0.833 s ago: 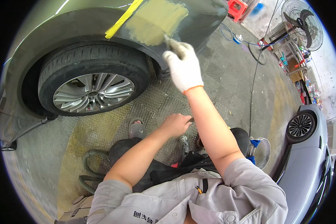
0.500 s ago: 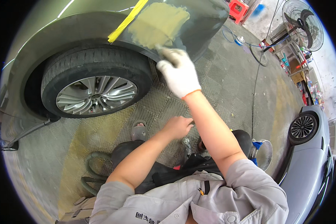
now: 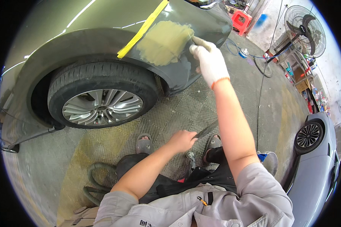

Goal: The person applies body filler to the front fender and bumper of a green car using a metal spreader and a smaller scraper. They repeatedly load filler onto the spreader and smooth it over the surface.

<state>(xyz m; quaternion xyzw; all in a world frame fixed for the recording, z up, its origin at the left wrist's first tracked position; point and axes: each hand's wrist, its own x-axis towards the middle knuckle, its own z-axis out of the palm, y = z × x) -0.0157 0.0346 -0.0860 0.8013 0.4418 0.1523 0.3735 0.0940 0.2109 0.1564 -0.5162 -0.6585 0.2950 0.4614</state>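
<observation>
My right hand (image 3: 211,60), in a white knit glove with an orange cuff, reaches up to the dark green car's bodywork (image 3: 102,41). Its fingers are closed on a thin putty spreader (image 3: 191,37), seen nearly edge-on, at the right edge of a beige putty patch (image 3: 161,44). Yellow masking tape (image 3: 142,31) runs along the left side of that patch. My bare left hand (image 3: 182,141) is closed around a dark, flat, blade-like tool (image 3: 207,130), held low above the floor. Part of this tool passes behind my right forearm.
Below the patch is the car's wheel (image 3: 102,108) in its arch. A grey hose (image 3: 96,172) lies left of my legs. Toward the right are a standing fan (image 3: 305,30), a red stool (image 3: 241,20), a cluttered shelf (image 3: 301,72) and a silver car (image 3: 314,166). A cable (image 3: 262,87) crosses the floor.
My right hand has moved right and slightly up, from the patch's lower edge to its right edge. The flat tool in my left hand shows more now. The view has shifted a little.
</observation>
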